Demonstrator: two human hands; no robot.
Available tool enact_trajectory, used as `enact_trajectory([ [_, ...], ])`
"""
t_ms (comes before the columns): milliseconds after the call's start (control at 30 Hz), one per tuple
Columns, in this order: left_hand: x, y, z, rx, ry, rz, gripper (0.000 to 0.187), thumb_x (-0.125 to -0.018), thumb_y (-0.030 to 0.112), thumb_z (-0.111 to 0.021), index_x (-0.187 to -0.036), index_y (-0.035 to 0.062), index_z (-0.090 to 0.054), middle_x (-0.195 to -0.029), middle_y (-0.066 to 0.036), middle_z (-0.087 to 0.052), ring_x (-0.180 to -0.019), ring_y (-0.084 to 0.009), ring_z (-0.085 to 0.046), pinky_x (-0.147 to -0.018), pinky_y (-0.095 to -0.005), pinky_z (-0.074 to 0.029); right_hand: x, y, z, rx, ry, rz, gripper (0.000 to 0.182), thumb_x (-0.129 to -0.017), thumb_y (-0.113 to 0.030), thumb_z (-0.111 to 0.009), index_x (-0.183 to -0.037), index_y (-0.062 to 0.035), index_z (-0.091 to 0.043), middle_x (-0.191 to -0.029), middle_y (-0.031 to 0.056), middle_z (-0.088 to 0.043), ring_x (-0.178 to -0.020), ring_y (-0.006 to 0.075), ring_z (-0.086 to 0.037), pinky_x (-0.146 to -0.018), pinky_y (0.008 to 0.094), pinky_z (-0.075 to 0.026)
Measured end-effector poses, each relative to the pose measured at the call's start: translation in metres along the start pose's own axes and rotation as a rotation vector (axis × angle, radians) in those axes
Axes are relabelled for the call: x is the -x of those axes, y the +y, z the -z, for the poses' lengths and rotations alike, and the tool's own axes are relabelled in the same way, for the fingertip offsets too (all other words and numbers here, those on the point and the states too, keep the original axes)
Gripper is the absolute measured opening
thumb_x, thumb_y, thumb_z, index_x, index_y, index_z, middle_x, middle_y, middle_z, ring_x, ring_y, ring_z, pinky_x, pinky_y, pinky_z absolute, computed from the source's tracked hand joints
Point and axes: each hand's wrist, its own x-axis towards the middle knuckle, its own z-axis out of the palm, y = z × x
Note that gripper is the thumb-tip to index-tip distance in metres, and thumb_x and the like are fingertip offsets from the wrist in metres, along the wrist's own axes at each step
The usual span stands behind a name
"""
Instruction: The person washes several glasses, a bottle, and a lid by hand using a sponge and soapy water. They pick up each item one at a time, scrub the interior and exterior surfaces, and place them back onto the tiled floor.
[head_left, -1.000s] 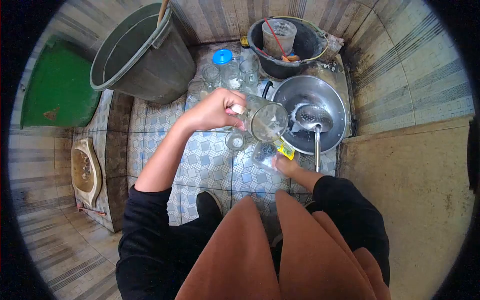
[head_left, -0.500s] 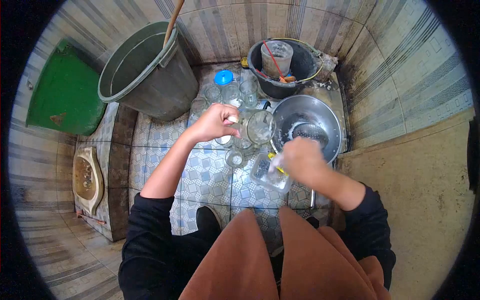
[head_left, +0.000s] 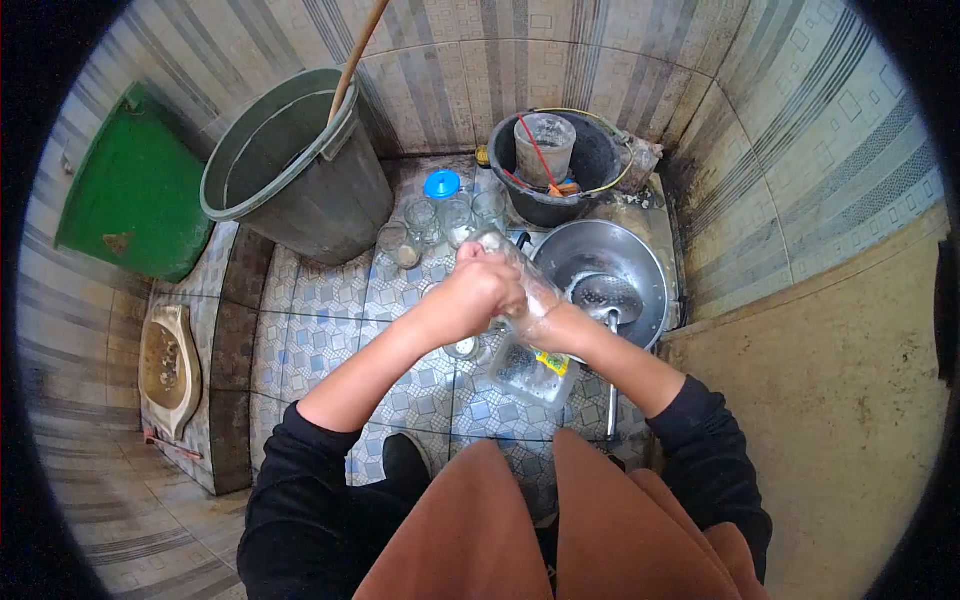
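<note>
We see a clear glass mug (head_left: 515,268) held up over the tiled floor (head_left: 330,300), just left of a wide metal basin (head_left: 640,262); it is see-through and wet-looking, tilted, with most of its body hidden behind our fingers, so we cannot make out its handle. Our left hand (head_left: 478,290) is curled tightly around the mug from the near side, fingers wrapped and pressed against the glass. Our right hand (head_left: 540,322) comes in from the basin side and meets the mug's lower end; its fingers are bunched against the glass, though we cannot tell whether they reach inside or only press the outside. The two hands touch each other around the mug. Just below them on the floor lies a clear plastic tub (head_left: 530,372) with something yellow (head_left: 552,362) at its edge, and a small glass (head_left: 462,349) stands just beside it. In the basin rests a slotted ladle (head_left: 606,296), its handle pointing toward us. Beyond the hands a cluster of empty glasses (head_left: 440,222) stands near a blue lid (head_left: 441,184), with a black bucket (head_left: 548,150) behind the basin and a large grey bucket (head_left: 300,165) to the left.
</note>
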Motion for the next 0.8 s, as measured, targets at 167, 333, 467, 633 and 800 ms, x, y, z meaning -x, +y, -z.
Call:
enact_trajectory([
  [167, 0.003, 0.015, -0.003, -0.024, 0.103, -0.002, 0.007, -0.057, 0.005, -0.055, -0.06, 0.0113, -0.053, -0.061, 0.002, -0.045, -0.065, -0.0153, -0.044, -0.068, -0.0331, -0.029, -0.01, -0.005, 0.001, -0.753, 0.07, -0.389, 0.03, -0.08, -0.012, -0.04, -0.108, -0.0058, -0.043, -0.106, 0.009, -0.047, -0.097, 0.0179, -0.046, -0.083, 0.0281, -0.036],
  [333, 0.002, 0.014, -0.008, -0.114, 0.093, -0.02, 0.005, -0.057, 0.008, -0.055, -0.059, 0.0117, -0.052, -0.06, 0.002, -0.044, -0.067, -0.0149, -0.044, -0.07, -0.0333, -0.03, -0.012, 0.016, -0.002, -0.75, 0.124, -0.411, 0.027, -0.077, -0.016, -0.044, -0.102, -0.0077, -0.048, -0.096, 0.0065, -0.051, -0.092, 0.0176, -0.049, -0.082, 0.0285, -0.037],
  [467, 0.0, 0.015, -0.006, -0.116, 0.043, -0.054, 0.006, -0.057, 0.007, -0.055, -0.058, 0.0116, -0.051, -0.06, 0.002, -0.043, -0.068, -0.0149, -0.045, -0.071, -0.0337, -0.03, -0.013, 0.008, 0.0, 0.001, 0.15, -0.064, 0.019, -0.077, -0.013, -0.045, -0.094, -0.0053, -0.051, -0.088, 0.0075, -0.052, -0.084, 0.0168, -0.05, -0.077, 0.0299, -0.039],
  [633, -0.001, 0.015, 0.007, -0.062, 0.084, -0.049, 0.003, -0.061, 0.01, -0.053, -0.06, 0.0119, -0.051, -0.062, 0.002, -0.044, -0.07, -0.0141, -0.046, -0.073, -0.0339, -0.031, -0.017, 0.001, -0.003, -1.348, 0.344, -0.533, 0.023, -0.073, -0.01, -0.047, -0.096, -0.0059, -0.05, -0.09, 0.0107, -0.052, -0.085, 0.0218, -0.05, -0.078, 0.0318, -0.039],
  [800, -0.006, 0.026, 0.003, -0.184, 0.009, -0.101, 0.003, -0.064, 0.012, -0.05, -0.061, 0.0119, -0.051, -0.064, 0.001, -0.046, -0.071, -0.014, -0.047, -0.076, -0.0343, -0.031, -0.011, 0.003, 0.011, -0.008, 0.102, -0.086, 0.03, -0.072, -0.011, -0.045, -0.102, -0.0063, -0.047, -0.097, 0.0121, -0.05, -0.091, 0.0246, -0.049, -0.082, 0.0325, -0.037],
])
